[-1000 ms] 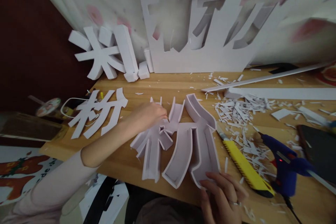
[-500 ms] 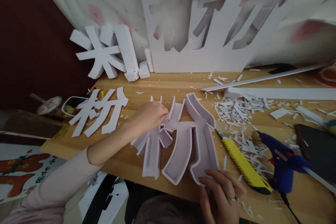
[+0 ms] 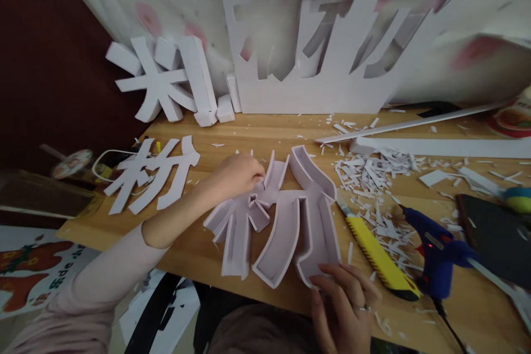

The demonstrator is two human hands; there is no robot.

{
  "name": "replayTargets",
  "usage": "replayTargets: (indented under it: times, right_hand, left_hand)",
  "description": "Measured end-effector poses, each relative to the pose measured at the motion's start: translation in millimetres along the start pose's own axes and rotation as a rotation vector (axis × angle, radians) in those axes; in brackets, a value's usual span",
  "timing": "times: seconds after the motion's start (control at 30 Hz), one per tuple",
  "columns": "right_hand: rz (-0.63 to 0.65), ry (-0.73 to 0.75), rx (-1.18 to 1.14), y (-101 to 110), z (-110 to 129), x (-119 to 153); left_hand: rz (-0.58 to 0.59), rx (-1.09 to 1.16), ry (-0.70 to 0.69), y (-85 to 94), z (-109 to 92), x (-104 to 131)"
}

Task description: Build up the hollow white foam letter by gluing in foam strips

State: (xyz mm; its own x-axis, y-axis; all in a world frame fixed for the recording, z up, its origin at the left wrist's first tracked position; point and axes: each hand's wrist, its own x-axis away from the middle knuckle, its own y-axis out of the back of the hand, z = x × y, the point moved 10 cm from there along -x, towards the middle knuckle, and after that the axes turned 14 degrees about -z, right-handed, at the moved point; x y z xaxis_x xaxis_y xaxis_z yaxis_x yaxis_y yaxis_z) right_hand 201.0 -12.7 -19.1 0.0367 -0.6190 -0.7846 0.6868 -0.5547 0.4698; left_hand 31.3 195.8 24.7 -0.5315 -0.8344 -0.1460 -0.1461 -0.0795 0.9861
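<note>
A hollow white foam-board character [image 3: 282,232] with raised side walls lies open side up on the table. My left hand [image 3: 240,174] reaches over its upper left part, fingers pinched together at the walls there. What is between those fingertips is hidden. Resting at the lower right end of the character, my right hand [image 3: 346,301] has its fingers bent but apart, the tips at the edge of the bottom wall. A yellow utility knife [image 3: 381,257] lies just right of the character, and a blue glue gun [image 3: 435,254] with a lit red light stands beyond it.
White scraps [image 3: 375,171] litter the wooden table [image 3: 265,133] at the right. A flat cut-out character [image 3: 155,171] lies at left, with a thick white character [image 3: 160,86] behind. A cut-out foam sheet [image 3: 311,94] leans at the back. A dark pad [image 3: 493,232] lies far right.
The whole view has shifted slightly, so things appear a little further left. Both hands keep nearly the same places on the character.
</note>
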Motion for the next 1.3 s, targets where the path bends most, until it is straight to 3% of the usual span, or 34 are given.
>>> replayTargets:
  times: [0.2,0.37,0.67,0.83,1.3]
  right_hand:
    - [0.012,-0.002,0.007,-0.5,0.0,-0.6]
    - [0.020,-0.005,0.009,-0.2,0.6,-0.9]
    - [0.000,-0.028,0.018,0.3,1.1,-4.8]
    - [0.004,-0.011,0.030,0.4,3.0,-7.0]
    - [0.031,0.042,0.054,-1.7,0.5,-5.2]
  left_hand:
    - [-0.028,-0.026,0.001,2.6,-3.1,7.5]
    - [-0.033,-0.047,0.005,-6.8,-11.2,18.2]
    - [0.038,0.112,0.079,-12.1,7.3,2.0]
    - [0.044,0.187,0.080,-10.5,13.8,4.6]
    - [0.067,0.162,-0.105,-21.9,10.7,6.1]
